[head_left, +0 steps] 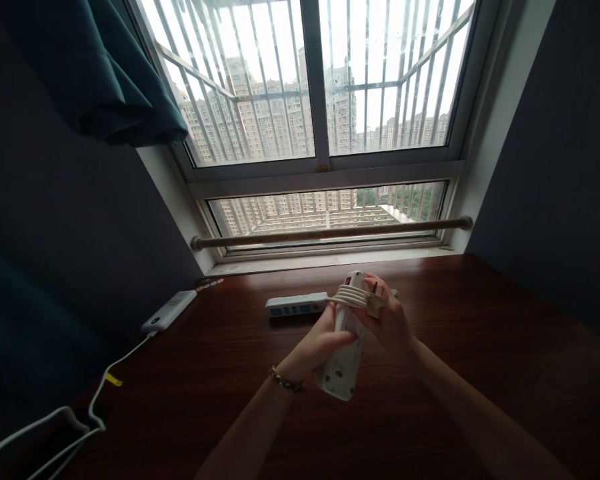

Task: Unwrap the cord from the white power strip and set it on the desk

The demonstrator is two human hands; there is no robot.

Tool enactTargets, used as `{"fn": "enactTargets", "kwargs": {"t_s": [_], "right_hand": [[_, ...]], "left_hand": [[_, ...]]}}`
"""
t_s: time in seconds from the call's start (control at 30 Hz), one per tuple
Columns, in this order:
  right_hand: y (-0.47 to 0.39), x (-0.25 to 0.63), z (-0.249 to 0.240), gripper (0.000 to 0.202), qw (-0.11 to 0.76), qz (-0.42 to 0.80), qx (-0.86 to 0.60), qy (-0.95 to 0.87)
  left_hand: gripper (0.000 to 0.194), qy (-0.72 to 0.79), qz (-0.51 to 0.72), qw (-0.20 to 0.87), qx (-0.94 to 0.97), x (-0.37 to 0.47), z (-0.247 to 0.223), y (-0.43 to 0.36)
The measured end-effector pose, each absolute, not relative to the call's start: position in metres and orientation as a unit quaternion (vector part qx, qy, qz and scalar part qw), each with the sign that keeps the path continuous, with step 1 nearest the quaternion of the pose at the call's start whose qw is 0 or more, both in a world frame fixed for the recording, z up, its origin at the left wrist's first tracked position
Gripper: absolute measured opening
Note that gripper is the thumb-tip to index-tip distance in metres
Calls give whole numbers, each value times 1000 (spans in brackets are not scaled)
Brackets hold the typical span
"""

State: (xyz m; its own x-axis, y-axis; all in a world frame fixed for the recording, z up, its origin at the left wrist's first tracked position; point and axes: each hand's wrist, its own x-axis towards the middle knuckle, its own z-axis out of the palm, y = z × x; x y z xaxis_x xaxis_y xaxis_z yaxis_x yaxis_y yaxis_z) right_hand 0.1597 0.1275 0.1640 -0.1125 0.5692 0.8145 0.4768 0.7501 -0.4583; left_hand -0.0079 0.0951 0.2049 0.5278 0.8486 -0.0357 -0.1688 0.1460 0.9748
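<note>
A white power strip (344, 373) is held tilted above the dark wooden table, its lower end towards me. White cord (351, 295) is wound in several turns about its upper part. My left hand (325, 340) is closed around the strip's middle, thumb lying across it. At the upper end, my right hand (390, 323) is closed with its fingers round the plug (375, 305), whose dark prongs point up beside the cord turns. Behind and to the left lies a second white power strip (297, 305) with blue socket faces.
A white power bank-like device (170, 311) lies at the table's left edge, with a white cable (111, 367) running from it towards me. The wooden table (460, 313) meets a window sill at the back, below a horizontal rail (330, 233). A blue-green curtain (115, 87) hangs upper left.
</note>
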Motion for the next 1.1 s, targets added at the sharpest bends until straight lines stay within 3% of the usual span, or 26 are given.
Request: {"fn": "enactTargets", "kwargs": {"t_s": [0.27,0.43,0.53,0.83,0.97,1.1], "right_hand": [[128,168,174,21,594,58,-344,-725],[120,163,177,20,576,67,-328,-746],[112,159,178,29,547,54,-310,-775],[105,158,183,61,522,-31,-311,-794],[108,158,180,62,559,-3,-301,-772],[116,171,186,36,668,130,-361,-637]], "left_hand": [[76,284,317,679,599,-13,206,97],[47,314,349,596,651,-20,211,102],[40,336,366,587,639,-21,208,106],[46,300,386,508,709,-19,205,105],[55,297,376,518,708,-24,205,103],[67,290,351,536,711,-30,207,98]]}}
